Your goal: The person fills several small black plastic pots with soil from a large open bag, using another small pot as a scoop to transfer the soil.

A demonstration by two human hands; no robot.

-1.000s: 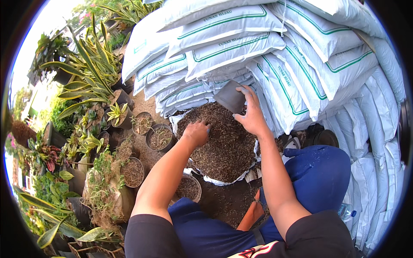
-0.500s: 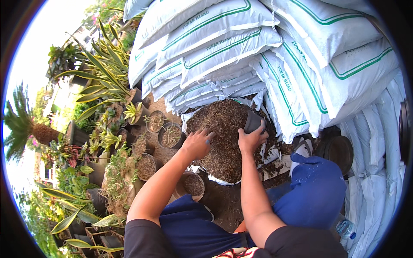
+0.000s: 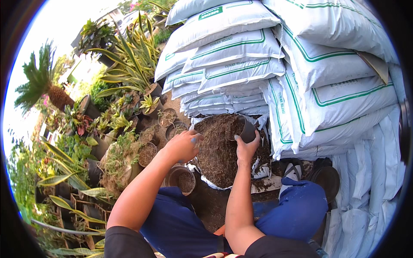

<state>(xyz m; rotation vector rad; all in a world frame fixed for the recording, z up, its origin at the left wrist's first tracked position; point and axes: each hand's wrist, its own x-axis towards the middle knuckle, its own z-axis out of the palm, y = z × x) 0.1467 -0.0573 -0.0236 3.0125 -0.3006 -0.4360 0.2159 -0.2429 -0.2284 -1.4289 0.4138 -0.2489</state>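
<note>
A heap of dark brown potting mix (image 3: 220, 148) lies in an opened white sack in front of me. My right hand (image 3: 246, 148) grips a small black plastic pot (image 3: 247, 129), tilted with its mouth pressed into the heap's upper right side. My left hand (image 3: 183, 146) hovers at the heap's left edge, fingers curled loosely, and whether it holds any soil I cannot tell. A black pot partly filled with soil (image 3: 182, 179) stands on the ground below my left forearm.
White sacks with green lines (image 3: 266, 56) are stacked high behind and to the right. Potted plants and soil-filled pots (image 3: 148, 152) crowd the left. My blue-trousered knees (image 3: 297, 210) frame the ground; an empty black pot (image 3: 325, 178) sits at right.
My right hand has turned the black pot and pushed it mouth-first into the soil heap. My left hand has drawn back from the heap toward its left edge. The view has tilted upward.
</note>
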